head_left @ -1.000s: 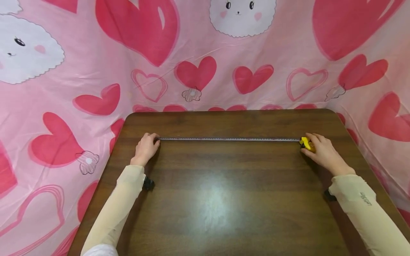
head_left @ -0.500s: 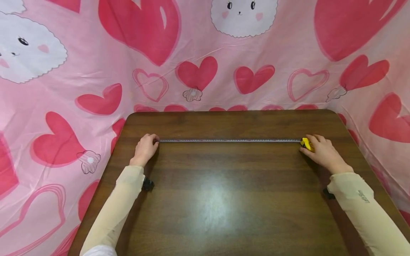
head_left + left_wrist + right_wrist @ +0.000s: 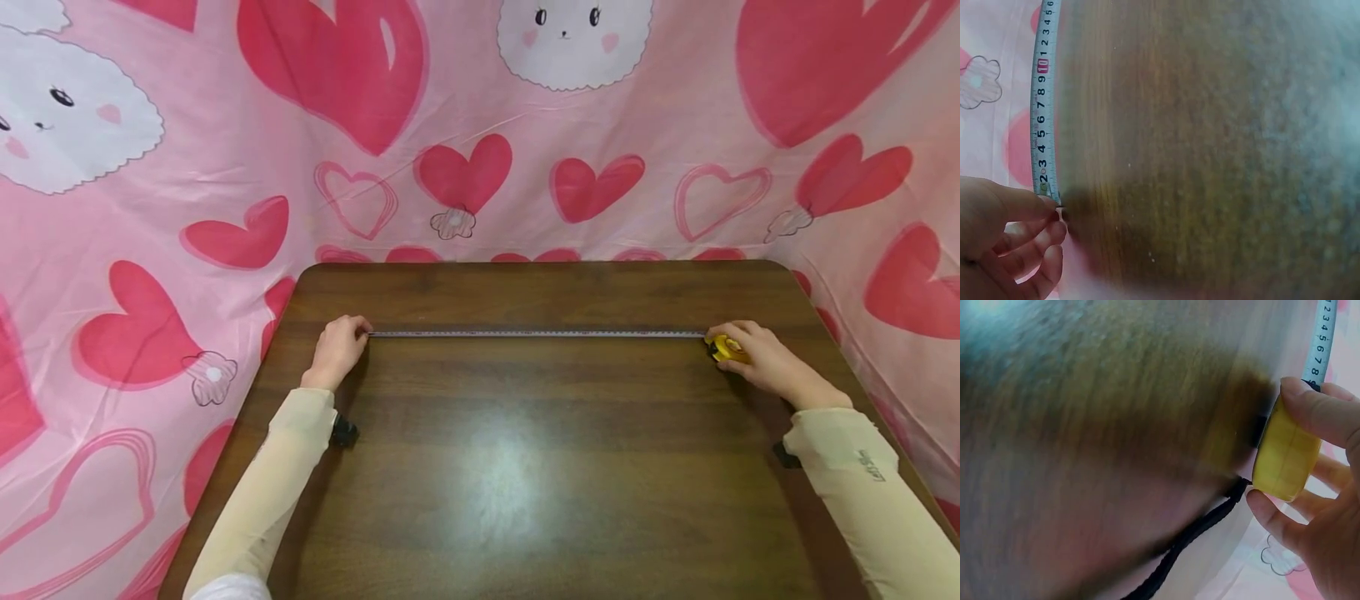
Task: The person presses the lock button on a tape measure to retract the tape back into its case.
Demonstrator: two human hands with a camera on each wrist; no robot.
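A tape measure [image 3: 726,348] with a yellow case is in my right hand [image 3: 768,358], near the table's right side. Its pale blade [image 3: 532,334] runs out straight to the left across the back part of the table. At the blade's far end my left hand [image 3: 336,346] pinches the tip between thumb and fingers. Numbers on the blade [image 3: 1042,125] rise away from the left thumb in the left wrist view. In the right wrist view the right thumb and fingers wrap the case [image 3: 1288,447], with a black strap [image 3: 1191,534] hanging from it.
A brown wooden table [image 3: 495,467] with rounded back corners lies under both arms. Pink cloth [image 3: 420,108] with hearts hangs behind it and along both sides. A black wrist camera [image 3: 344,431] sits below the left sleeve cuff, another black one [image 3: 786,455] below the right.
The right hand has turned the tape measure's case, so more of its yellow face shows. The blade has come slightly nearer the front. The left hand keeps its pinch on the tip.
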